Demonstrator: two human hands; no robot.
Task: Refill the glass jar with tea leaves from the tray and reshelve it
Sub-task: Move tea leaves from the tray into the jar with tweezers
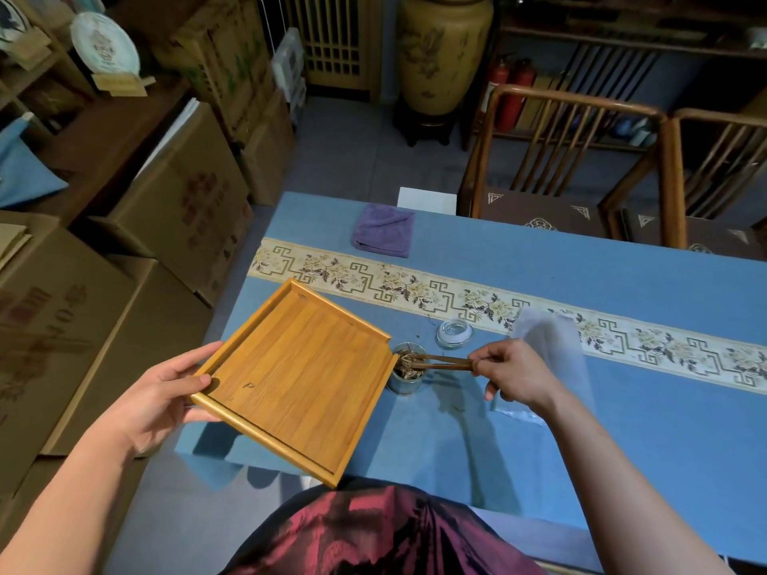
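Tray [299,379] looks emptied; left hand [166,396] grips its corner, right hand [512,373] pinches chopsticks [444,362] poking leaves into the jar [406,369]. Lid [454,333] and reshelving still left.

The tray [299,375] lies left of the jar [407,369], with the lid [454,333] just behind the jar.

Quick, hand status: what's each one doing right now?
Left hand: grips the wooden tray by its edge.
Right hand: pinches the wooden tongs at the glass jar.
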